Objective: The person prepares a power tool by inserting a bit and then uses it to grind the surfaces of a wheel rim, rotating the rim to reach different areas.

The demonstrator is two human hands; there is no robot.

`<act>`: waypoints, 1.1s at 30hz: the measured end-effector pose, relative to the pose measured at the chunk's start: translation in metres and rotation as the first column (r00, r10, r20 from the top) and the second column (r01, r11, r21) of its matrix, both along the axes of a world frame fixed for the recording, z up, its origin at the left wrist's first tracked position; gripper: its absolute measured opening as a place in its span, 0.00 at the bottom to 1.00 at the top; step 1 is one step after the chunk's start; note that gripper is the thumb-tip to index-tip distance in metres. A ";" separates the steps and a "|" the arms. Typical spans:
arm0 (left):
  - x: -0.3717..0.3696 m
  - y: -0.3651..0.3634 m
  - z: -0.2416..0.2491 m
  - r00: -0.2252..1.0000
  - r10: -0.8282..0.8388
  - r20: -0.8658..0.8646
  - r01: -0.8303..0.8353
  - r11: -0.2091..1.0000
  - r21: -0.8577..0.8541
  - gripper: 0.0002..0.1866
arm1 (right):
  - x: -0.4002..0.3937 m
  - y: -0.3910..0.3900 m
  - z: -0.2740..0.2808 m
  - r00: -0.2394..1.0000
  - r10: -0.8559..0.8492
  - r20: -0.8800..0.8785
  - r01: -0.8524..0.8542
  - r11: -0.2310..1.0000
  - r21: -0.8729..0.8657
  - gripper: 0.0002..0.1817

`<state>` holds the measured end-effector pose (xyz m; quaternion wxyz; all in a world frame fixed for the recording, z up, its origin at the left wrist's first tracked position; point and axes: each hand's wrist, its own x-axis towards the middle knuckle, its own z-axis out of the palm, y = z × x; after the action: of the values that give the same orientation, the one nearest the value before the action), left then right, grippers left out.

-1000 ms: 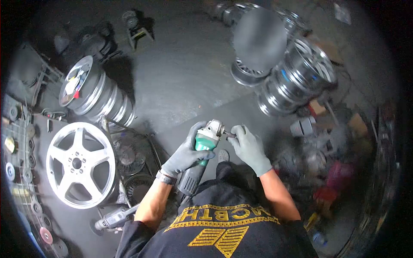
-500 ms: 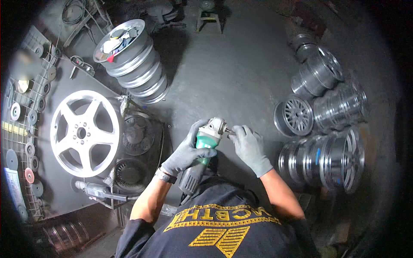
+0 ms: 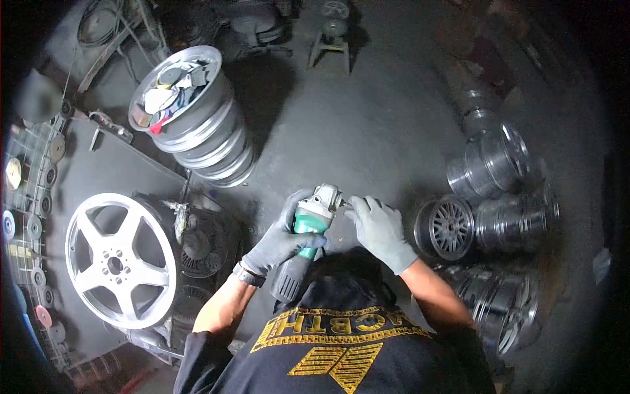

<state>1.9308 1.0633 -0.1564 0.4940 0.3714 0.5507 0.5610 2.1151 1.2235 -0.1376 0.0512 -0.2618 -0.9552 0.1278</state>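
Note:
In the head view, my gloved left hand is wrapped round the body of a green-and-grey angle grinder. Its metal gear head points away from me and the dark rear end towards my chest. My gloved right hand is closed at the head's right side, fingertips pinched at the short metal spindle. Whether a small part sits between those fingertips is too small to tell. No disc shows on the grinder.
A white five-spoke wheel stands at the left, beside a rack of grinding discs. Behind it rises a stack of rims with rags and bits on top. More wheels are piled at the right. A small stand is at the back.
The view has shifted, so the wheels and rim stack sit lower in it. The grinder stays in my left hand, and my right hand remains at the spindle, its fingers slightly shifted.

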 end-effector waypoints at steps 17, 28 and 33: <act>-0.147 0.029 0.009 0.840 0.535 -0.090 -0.535 0.845 0.021 0.50 | -0.270 0.109 -0.009 0.778 0.569 -0.265 -0.603 0.795 -0.063 0.16; -0.200 0.052 0.029 0.544 0.838 -0.038 -0.838 0.540 -0.074 0.52 | -0.457 0.151 0.022 0.511 0.850 -0.130 -0.612 0.254 -0.749 0.15; -0.204 0.059 0.040 0.373 0.910 0.181 -0.909 0.397 -0.125 0.53 | -0.467 0.136 0.011 0.327 0.938 -0.116 -0.944 0.329 0.003 0.19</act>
<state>1.7272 1.1221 -0.1161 0.1631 -0.0579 0.6068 0.7758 1.6484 1.3596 -0.1263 0.0055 0.3437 -0.9222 0.1771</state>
